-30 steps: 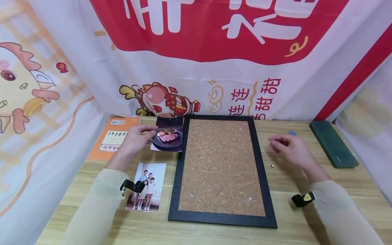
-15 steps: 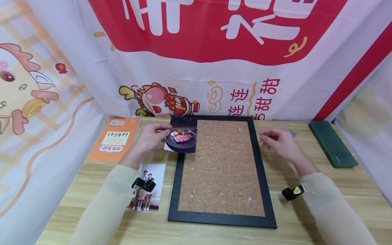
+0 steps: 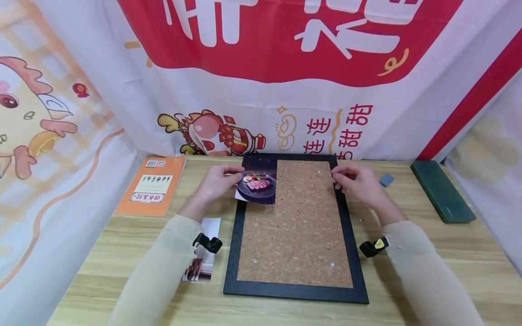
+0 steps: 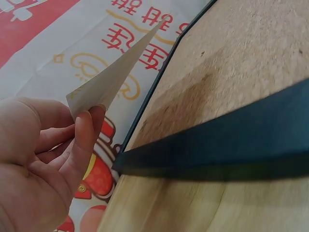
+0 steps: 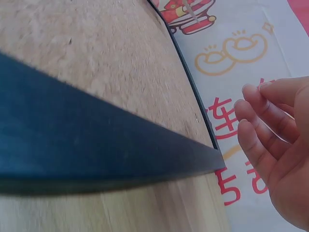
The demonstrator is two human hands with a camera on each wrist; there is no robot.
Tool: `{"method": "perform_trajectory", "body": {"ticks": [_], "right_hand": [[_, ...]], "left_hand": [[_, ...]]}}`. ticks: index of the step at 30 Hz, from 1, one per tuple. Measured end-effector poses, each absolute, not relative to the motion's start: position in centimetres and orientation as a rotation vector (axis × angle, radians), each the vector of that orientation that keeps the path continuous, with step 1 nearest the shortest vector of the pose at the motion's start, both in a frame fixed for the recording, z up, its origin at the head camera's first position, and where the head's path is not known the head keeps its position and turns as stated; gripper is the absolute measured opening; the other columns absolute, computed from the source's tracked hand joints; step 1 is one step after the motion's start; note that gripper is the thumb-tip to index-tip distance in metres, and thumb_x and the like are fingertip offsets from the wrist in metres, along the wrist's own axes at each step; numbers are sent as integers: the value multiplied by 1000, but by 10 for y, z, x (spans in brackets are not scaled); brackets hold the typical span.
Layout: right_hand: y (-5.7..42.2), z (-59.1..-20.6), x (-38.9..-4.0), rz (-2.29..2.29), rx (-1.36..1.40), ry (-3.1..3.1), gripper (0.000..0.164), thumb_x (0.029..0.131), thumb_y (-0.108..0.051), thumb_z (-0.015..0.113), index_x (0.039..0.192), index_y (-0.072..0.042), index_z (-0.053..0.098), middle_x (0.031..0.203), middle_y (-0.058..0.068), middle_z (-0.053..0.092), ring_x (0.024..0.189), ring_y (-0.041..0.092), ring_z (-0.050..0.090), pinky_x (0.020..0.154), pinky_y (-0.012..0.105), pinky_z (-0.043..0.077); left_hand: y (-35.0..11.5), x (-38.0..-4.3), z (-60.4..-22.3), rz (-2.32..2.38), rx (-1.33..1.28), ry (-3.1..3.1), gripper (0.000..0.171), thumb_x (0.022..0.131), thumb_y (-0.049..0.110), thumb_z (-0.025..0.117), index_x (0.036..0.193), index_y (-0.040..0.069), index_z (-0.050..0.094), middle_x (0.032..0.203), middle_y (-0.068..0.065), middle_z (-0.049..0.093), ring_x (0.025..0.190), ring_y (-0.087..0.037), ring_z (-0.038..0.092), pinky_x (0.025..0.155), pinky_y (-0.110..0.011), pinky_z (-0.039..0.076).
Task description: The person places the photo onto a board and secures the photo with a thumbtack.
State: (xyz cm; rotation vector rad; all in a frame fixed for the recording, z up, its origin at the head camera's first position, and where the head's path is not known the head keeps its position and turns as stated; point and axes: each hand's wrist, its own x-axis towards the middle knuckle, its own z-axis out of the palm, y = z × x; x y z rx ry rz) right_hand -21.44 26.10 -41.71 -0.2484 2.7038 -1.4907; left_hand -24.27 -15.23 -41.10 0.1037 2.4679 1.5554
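My left hand (image 3: 222, 182) pinches the left edge of a photo of a plated meat dish (image 3: 259, 181) between thumb and fingers. The photo is held above the upper left corner of a black-framed corkboard (image 3: 299, 226). From the left wrist view, the photo's pale back (image 4: 113, 79) shows, tilted and clear of the cork. My right hand (image 3: 355, 181) hovers by the board's upper right edge. Its fingers (image 5: 265, 130) are loosely bent, thumb near the index fingertip, with nothing visible in them. Small shiny bits dot the cork, one of them (image 3: 332, 266) near the lower right corner.
A family photo (image 3: 210, 253) lies left of the board, partly under my left forearm. Behind it is an orange book (image 3: 152, 185). On the right are a small blue-grey block (image 3: 386, 179), a dark green case (image 3: 442, 192) and a tiny shiny piece (image 3: 361, 221).
The left hand has carried the dish photo rightward from beside the board to over its upper left corner. The right hand has moved left to the frame's edge, uncovering the blue-grey block.
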Motion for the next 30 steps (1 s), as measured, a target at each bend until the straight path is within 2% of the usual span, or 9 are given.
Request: {"method": "perform_trajectory", "body": {"ticks": [7,17,25,30], "right_hand": [[250,-419,-223,-1527,-261,2677,25,109,-12,64,125,7,69,98,20,74,80,17,69,68,29,62],[236,-423,-234,-1498,-269,2662,23,109,-11,63,122,7,70,105,29,73,86,33,71,73,36,64],[229,-426,-238,-1478,-258,2665,22,109,-10,63,123,6,69,107,25,75,84,21,71,74,32,64],[225,-428,-240,-1490,-309,2665,22,108,-6,63,122,10,69,107,29,75,83,22,72,72,31,64]], "left_hand": [[-135,-249,-418,1550,169,2461,32,107,13,66,136,0,71,131,-25,73,71,-10,69,78,-39,64],[-110,-255,-427,1563,210,2425,30,106,8,66,134,-4,71,125,-26,73,67,-11,67,70,-29,62],[-95,-259,-431,1600,166,2361,31,105,6,66,134,-4,70,122,-25,73,65,-10,66,63,-25,59],[-86,-262,-436,1621,162,2326,32,104,5,66,135,-5,69,122,-26,74,66,-10,67,63,-25,59]]}}
